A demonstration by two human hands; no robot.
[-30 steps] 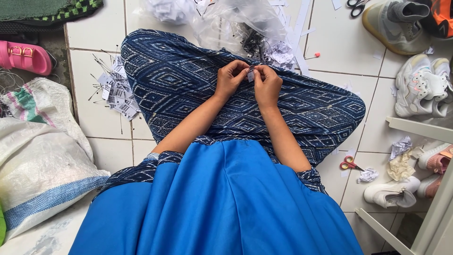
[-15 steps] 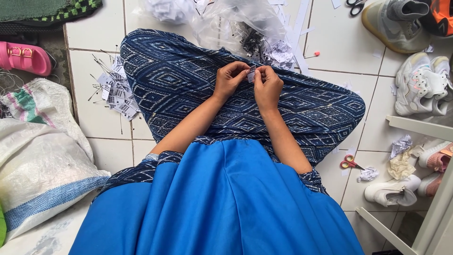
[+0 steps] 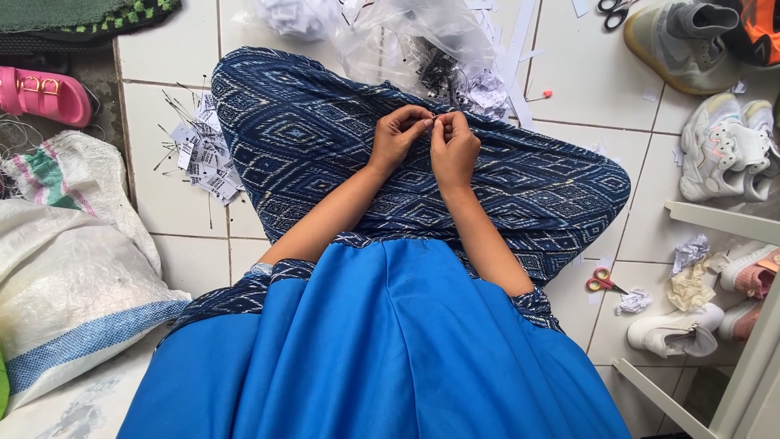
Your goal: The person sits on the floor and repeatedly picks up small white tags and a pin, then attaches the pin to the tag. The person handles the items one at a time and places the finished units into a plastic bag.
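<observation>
I sit cross-legged on a white tiled floor point(image 3: 175, 207) in blue patterned trousers point(image 3: 325, 146) and a blue top point(image 3: 390, 358). My left hand point(image 3: 398, 136) and my right hand point(image 3: 453, 146) meet over my lap, fingertips pinched together on a tiny item point(image 3: 435, 120) that is too small to identify. Just beyond the hands lies a clear plastic bag point(image 3: 422, 41) with small dark pieces and white paper tags. A pile of white tags with thin strings point(image 3: 203, 158) lies on the floor left of my knee.
A white woven sack point(image 3: 73, 276) lies at left, a pink sandal point(image 3: 41, 93) above it. Red-handled scissors point(image 3: 603, 281) lie at right near crumpled paper point(image 3: 691, 252). Several sneakers point(image 3: 723, 146) and a white rack point(image 3: 715, 219) fill the right side. Black scissors point(image 3: 613, 8) lie at top.
The hands stay pinched together over the lap with only slight finger movement; nothing else has visibly moved.
</observation>
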